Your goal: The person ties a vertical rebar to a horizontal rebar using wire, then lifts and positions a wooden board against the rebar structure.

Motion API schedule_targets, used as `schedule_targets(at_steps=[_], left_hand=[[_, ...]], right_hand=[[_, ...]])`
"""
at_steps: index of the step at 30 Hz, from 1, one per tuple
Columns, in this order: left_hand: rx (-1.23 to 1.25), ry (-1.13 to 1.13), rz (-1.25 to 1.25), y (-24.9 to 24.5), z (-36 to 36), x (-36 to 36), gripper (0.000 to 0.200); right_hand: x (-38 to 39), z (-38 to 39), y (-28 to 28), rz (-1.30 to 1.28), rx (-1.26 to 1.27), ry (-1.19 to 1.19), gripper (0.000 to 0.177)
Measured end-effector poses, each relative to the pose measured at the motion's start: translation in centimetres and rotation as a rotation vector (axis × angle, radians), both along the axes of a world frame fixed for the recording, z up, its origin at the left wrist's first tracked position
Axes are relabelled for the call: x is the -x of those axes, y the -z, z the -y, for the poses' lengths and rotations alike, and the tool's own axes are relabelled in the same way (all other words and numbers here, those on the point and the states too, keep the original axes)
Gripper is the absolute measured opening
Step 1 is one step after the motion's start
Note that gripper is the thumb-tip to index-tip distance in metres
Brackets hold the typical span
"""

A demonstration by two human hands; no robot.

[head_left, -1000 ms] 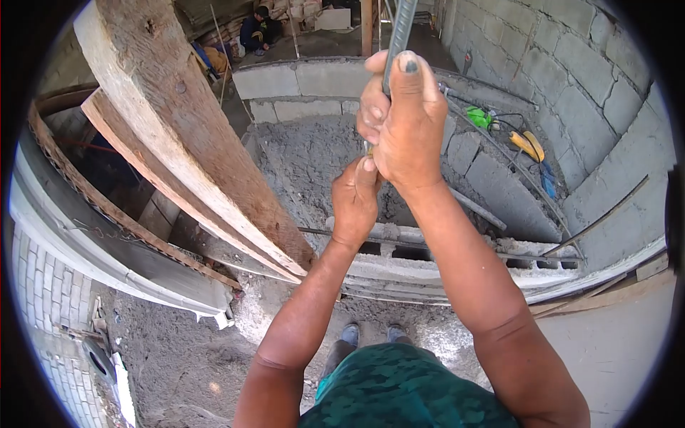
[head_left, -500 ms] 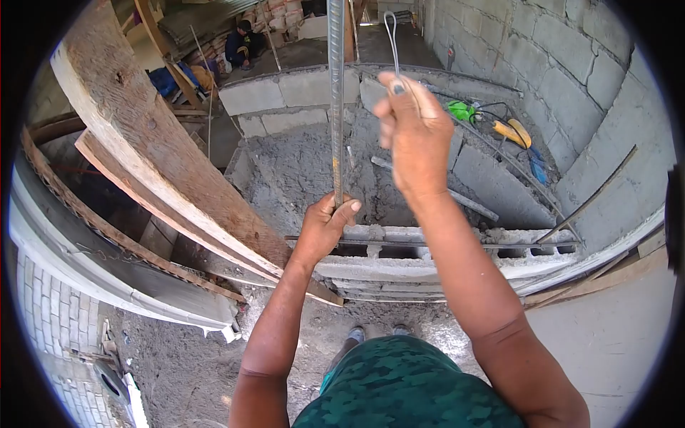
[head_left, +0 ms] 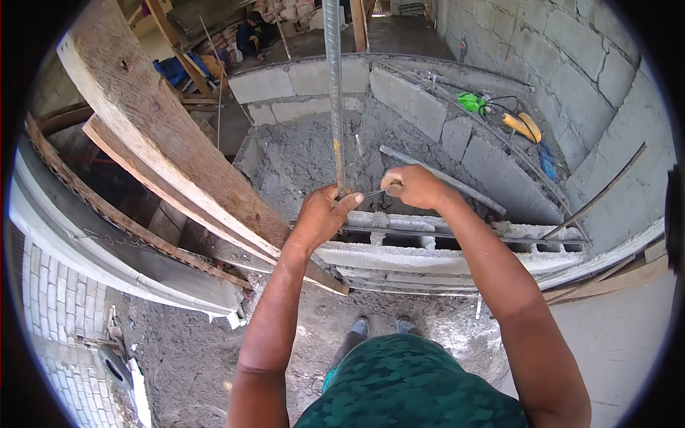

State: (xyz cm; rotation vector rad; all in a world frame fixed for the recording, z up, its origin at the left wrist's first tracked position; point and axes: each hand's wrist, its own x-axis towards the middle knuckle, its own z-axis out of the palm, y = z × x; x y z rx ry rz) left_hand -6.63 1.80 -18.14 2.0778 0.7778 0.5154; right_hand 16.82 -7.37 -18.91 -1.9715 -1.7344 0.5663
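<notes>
An upright ribbed rebar (head_left: 335, 93) rises through the middle of the head view. My left hand (head_left: 323, 216) is wrapped round its lower part, with the thumb stretched to the right. From beside that thumb a thin tie wire (head_left: 374, 191) runs across to my right hand (head_left: 414, 187), whose closed fingers pinch it. Just below both hands lies a horizontal rebar (head_left: 442, 234) along the top of a hollow concrete block course (head_left: 407, 257). Where the wire meets the upright rebar is hidden by my left fingers.
A thick wooden board (head_left: 157, 121) slants down on my left. Wet mortar (head_left: 300, 157) lies behind the blocks, with a metal bar (head_left: 442, 178) across it. A yellow tool (head_left: 523, 127) and green object (head_left: 471, 102) sit at right. A person (head_left: 251, 36) crouches far back.
My right hand has come down from high up beside the upright rebar to near my left thumb, bringing the looped wire with it. The left hand keeps its hold on the rebar.
</notes>
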Motion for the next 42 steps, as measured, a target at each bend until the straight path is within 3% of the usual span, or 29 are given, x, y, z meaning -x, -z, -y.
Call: schedule_targets(at_steps=[7, 11, 13, 17, 19, 22, 25, 27, 31, 33, 36, 38, 39, 41, 42], left_hand=[[-0.014, 0.053, -0.054, -0.1, 0.0, 0.6, 0.033], [-0.07, 0.005, -0.121, -0.3, 0.6, 0.6, 0.03], [-0.656, -0.036, -0.077, 0.5, 0.5, 0.7, 0.029], [-0.634, -0.033, -0.05, 0.1, 0.9, 0.4, 0.028], [-0.374, -0.039, -0.114, -0.5, 1.0, 0.4, 0.026], [-0.327, -0.04, -0.051, -0.3, 1.0, 0.4, 0.026], [-0.316, -0.076, -0.137, -0.8, 1.1, 0.2, 0.025], [-0.344, -0.093, -0.146, -0.8, 1.4, 0.0, 0.024], [-0.421, -0.138, -0.149, -0.7, 1.9, -0.1, 0.024], [-0.453, -0.173, -0.154, -0.1, 1.9, -0.3, 0.024], [-0.505, -0.243, -0.152, 0.8, 2.2, -0.7, 0.023], [-0.528, -0.268, -0.141, 0.6, 2.6, -1.0, 0.023], [-0.461, -0.264, -0.157, 0.2, 2.7, -1.0, 0.024], [-0.399, -0.259, -0.177, -0.1, 2.4, -0.5, 0.025], [-0.388, -0.211, -0.093, 0.2, 2.0, -0.2, 0.026]], right_hand=[[0.6, -3.6, -0.7, 0.038, 0.023, -0.113, 0.024], [0.9, -4.1, -1.2, -0.097, -0.007, -0.176, 0.025], [0.9, -4.6, -1.4, -0.114, -0.023, -0.17, 0.025], [0.9, -4.8, -3.2, 0.029, -0.038, -0.223, 0.024], [1.3, -4.8, -3.7, 0.06, -0.028, -0.255, 0.023], [2.4, -4.7, -4.0, -0.026, -0.088, -0.271, 0.023], [2.5, -5.1, -3.7, 0.011, -0.084, -0.251, 0.022], [1.6, -4.9, -3.9, 0.19, -0.24, -0.238, 0.02], [1.5, -3.0, -4.5, 0.241, -0.223, -0.2, 0.019], [3.2, -1.3, -3.7, 0.248, -0.309, -0.066, 0.017], [8.3, 1.5, -1.5, 0.161, -0.37, 0.082, 0.02], [11.2, 2.7, 0.7, -0.044, -0.61, 0.226, 0.014], [10.8, 2.6, 1.2, -0.042, -0.611, 0.231, 0.014], [9.1, 1.9, 2.1, -0.334, -0.599, 0.305, 0.01], [7.5, 1.3, 2.2, -0.196, -0.641, 0.355, 0.01]])
